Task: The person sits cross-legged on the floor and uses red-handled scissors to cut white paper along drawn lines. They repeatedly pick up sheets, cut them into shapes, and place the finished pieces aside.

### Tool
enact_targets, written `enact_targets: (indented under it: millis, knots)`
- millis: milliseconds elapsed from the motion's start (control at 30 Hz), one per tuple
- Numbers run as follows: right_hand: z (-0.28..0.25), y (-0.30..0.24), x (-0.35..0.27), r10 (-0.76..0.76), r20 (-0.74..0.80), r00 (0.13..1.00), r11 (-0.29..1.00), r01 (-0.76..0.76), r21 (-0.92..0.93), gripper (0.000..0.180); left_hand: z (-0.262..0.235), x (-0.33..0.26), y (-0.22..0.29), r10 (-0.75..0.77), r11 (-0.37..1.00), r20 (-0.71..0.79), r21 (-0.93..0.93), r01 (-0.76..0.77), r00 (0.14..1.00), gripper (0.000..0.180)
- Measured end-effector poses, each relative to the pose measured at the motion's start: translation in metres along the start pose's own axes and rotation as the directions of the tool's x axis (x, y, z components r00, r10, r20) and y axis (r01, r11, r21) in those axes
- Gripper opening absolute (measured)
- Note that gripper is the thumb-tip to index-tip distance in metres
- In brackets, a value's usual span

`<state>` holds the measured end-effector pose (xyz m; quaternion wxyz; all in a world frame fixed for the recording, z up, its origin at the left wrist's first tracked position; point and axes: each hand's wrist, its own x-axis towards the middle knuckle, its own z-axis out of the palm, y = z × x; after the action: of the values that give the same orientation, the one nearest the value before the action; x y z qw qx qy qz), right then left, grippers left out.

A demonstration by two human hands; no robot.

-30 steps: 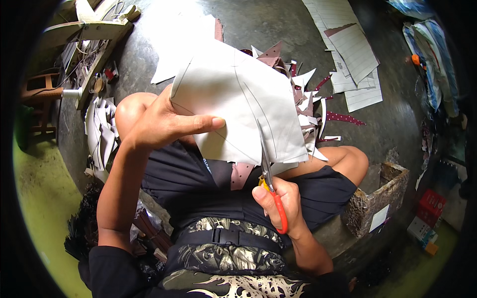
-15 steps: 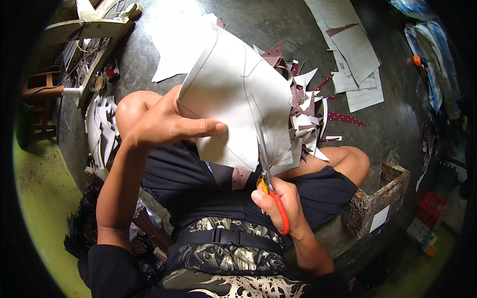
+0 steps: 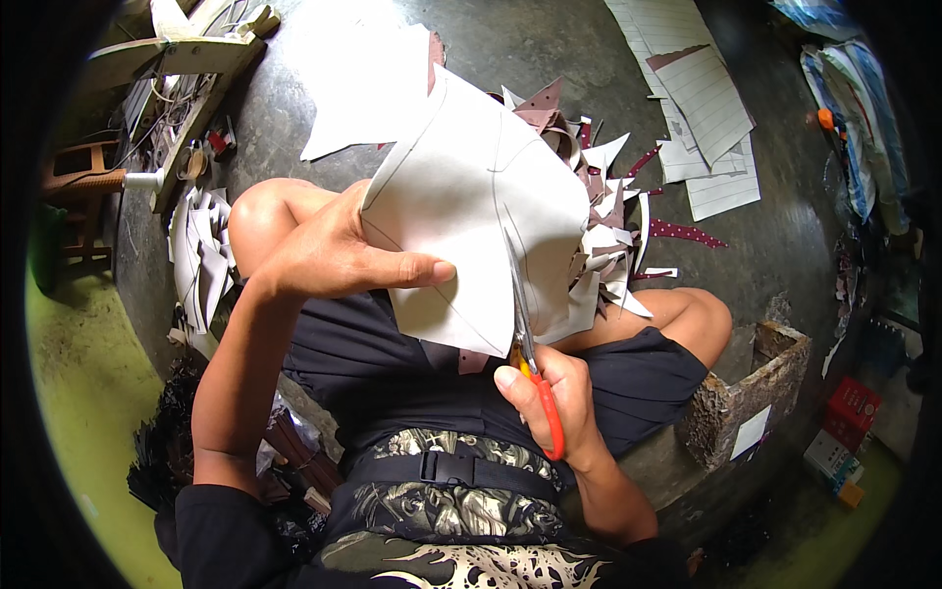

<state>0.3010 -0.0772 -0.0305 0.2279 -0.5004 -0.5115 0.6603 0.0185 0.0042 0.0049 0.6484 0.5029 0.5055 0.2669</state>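
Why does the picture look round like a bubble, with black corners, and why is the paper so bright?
Head view: a fisheye lens bends straight edges near the rim and leaves black corners. The white sheet held by the left hand catches strong light and looks washed out. The scissors in the right hand are sharp, not blurred. The grey floor shows a soft shine, and the edges fall dark.

Soft, even daylight falls from above, bright on the pale sheet (image 3: 471, 196) and the floor (image 3: 549, 49). Edges bend and darken into a black fisheye rim; the centre stays sharp.
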Motion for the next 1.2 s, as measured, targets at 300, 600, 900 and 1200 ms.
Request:
enact_targets:
  millis: [300, 600, 900, 1200]
  knots:
    - [-0.005, 0.002, -0.001, -0.047, 0.015, 0.999, 0.995, 0.048, -0.09, 0.036, 0.0, 0.0, 0.002, -0.053, 0.999, 0.055, -0.001, 0.053, 0.997, 0.059]
    - [-0.002, 0.005, 0.004, -0.079, 0.053, 0.995, 0.997, 0.081, -0.021, 0.033, 0.009, 0.0, -0.011, -0.032, 0.997, 0.156, -0.064, 0.043, 0.987, 0.056]
    - [0.0, 0.002, -0.001, -0.035, 0.005, 0.999, 0.998, 0.035, 0.047, 0.022, 0.015, -0.006, -0.02, -0.01, 0.988, 0.172, -0.151, 0.036, 0.985, 0.057]
    - [-0.01, 0.011, -0.001, -0.168, 0.051, 0.984, 0.978, 0.173, -0.114, 0.045, -0.013, 0.004, -0.002, -0.013, 0.828, 0.211, -0.546, 0.129, 0.977, 0.086]
